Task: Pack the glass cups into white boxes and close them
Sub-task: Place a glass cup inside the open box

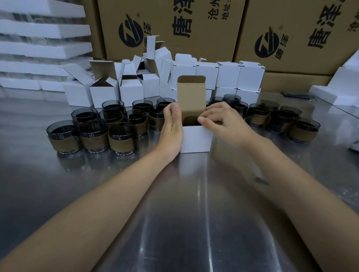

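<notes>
Head view: left hand (171, 131) grips the open box (196, 140), right hand (223, 123) pinches it at the top; cups (92, 136) crowd beside it, other boxes (249, 77) behind

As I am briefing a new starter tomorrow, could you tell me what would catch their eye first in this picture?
The open white box at the centre, its brown lid flap upright and a dark glass cup inside, is gripped by the left hand and right hand on either side. Around it stand clusters of dark glass cups with brown bands, before printed cardboard cartons.
</notes>
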{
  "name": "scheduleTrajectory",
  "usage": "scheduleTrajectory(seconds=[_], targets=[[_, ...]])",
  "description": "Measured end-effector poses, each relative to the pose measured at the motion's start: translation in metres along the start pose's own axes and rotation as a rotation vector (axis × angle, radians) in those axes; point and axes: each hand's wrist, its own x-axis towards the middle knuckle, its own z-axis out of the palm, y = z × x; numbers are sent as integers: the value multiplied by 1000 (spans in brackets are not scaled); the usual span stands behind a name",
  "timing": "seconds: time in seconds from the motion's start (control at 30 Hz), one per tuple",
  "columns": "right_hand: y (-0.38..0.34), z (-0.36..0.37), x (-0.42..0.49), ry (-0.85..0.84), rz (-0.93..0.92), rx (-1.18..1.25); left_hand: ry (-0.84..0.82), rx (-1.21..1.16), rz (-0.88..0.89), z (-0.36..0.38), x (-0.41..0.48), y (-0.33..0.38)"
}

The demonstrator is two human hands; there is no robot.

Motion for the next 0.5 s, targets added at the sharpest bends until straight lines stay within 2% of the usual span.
scheduleTrajectory(seconds=[0.13, 0.23, 0.3, 0.33, 0.4, 0.5], targets=[[2, 9, -4, 96, -28, 39, -4, -17, 13, 0, -1, 0], [4, 19, -13, 460, 22, 319, -18, -58, -9, 0, -1, 3], [6, 22, -17, 694, 148, 503, 8, -196, -94, 0, 2, 6], [7, 23, -18, 743, 222, 591, 32, -274, -142, 0, 3, 8], [5, 24, -16, 700, 362, 760, 45, -375, -207, -1, 4, 11], [4, 28, -12, 474, 499, 904, 14, -423, -214, -2, 2, 12]])
